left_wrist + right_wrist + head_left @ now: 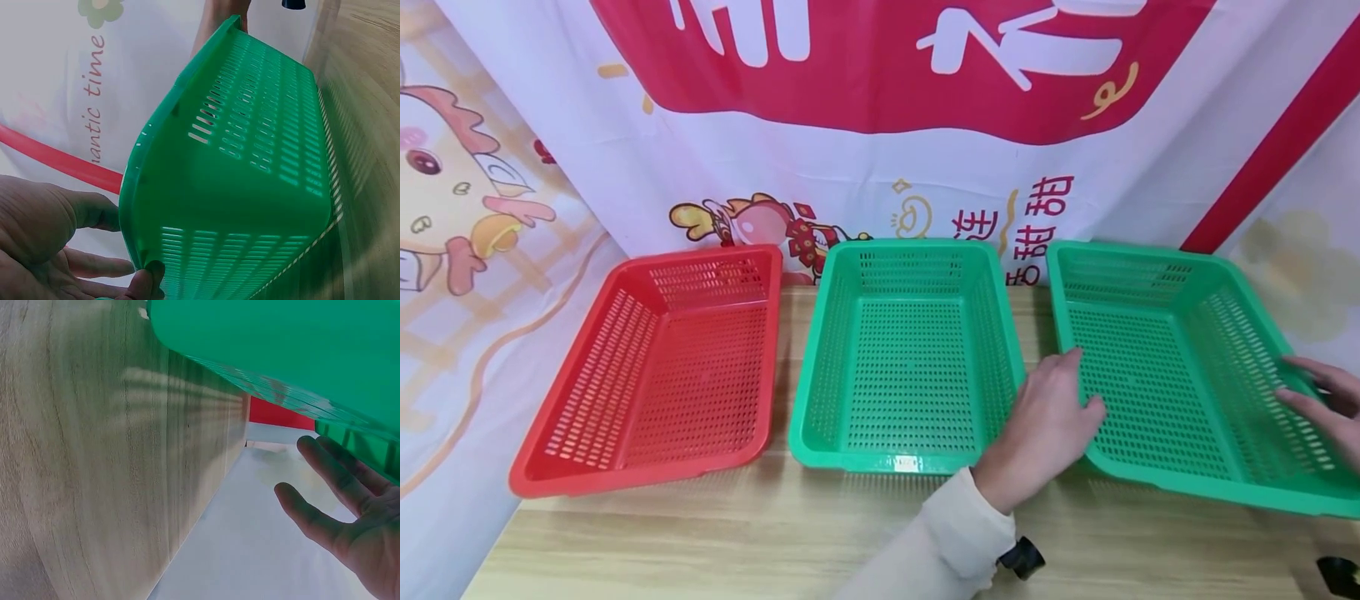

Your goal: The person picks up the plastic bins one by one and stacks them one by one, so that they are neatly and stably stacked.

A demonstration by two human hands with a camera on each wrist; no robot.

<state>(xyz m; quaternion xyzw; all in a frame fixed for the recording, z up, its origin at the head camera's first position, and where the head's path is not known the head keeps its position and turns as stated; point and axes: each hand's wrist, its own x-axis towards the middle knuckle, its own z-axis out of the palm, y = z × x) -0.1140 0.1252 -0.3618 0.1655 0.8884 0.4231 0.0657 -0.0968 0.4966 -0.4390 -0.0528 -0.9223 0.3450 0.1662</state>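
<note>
The green basket [1131, 379] on the right has a hand at each side rim. My left hand [1048, 421] holds its left rim, with fingertips over the edge. In the left wrist view, the thumb [97, 211] is against the rim and other fingers bend beneath it. At the opposite rim, my right hand [1330, 408] has a thumb and finger reaching over the edge into the basket. In the right wrist view, other fingers [340, 475] stretch out beneath the rim. The basket holds nothing.
An empty green basket [910, 462] stands in the middle, close beside my left wrist. Further left is an empty red basket [640, 479]. All three line up on a wooden table [700, 542], with printed cloth [865, 183] hanging behind and at the sides.
</note>
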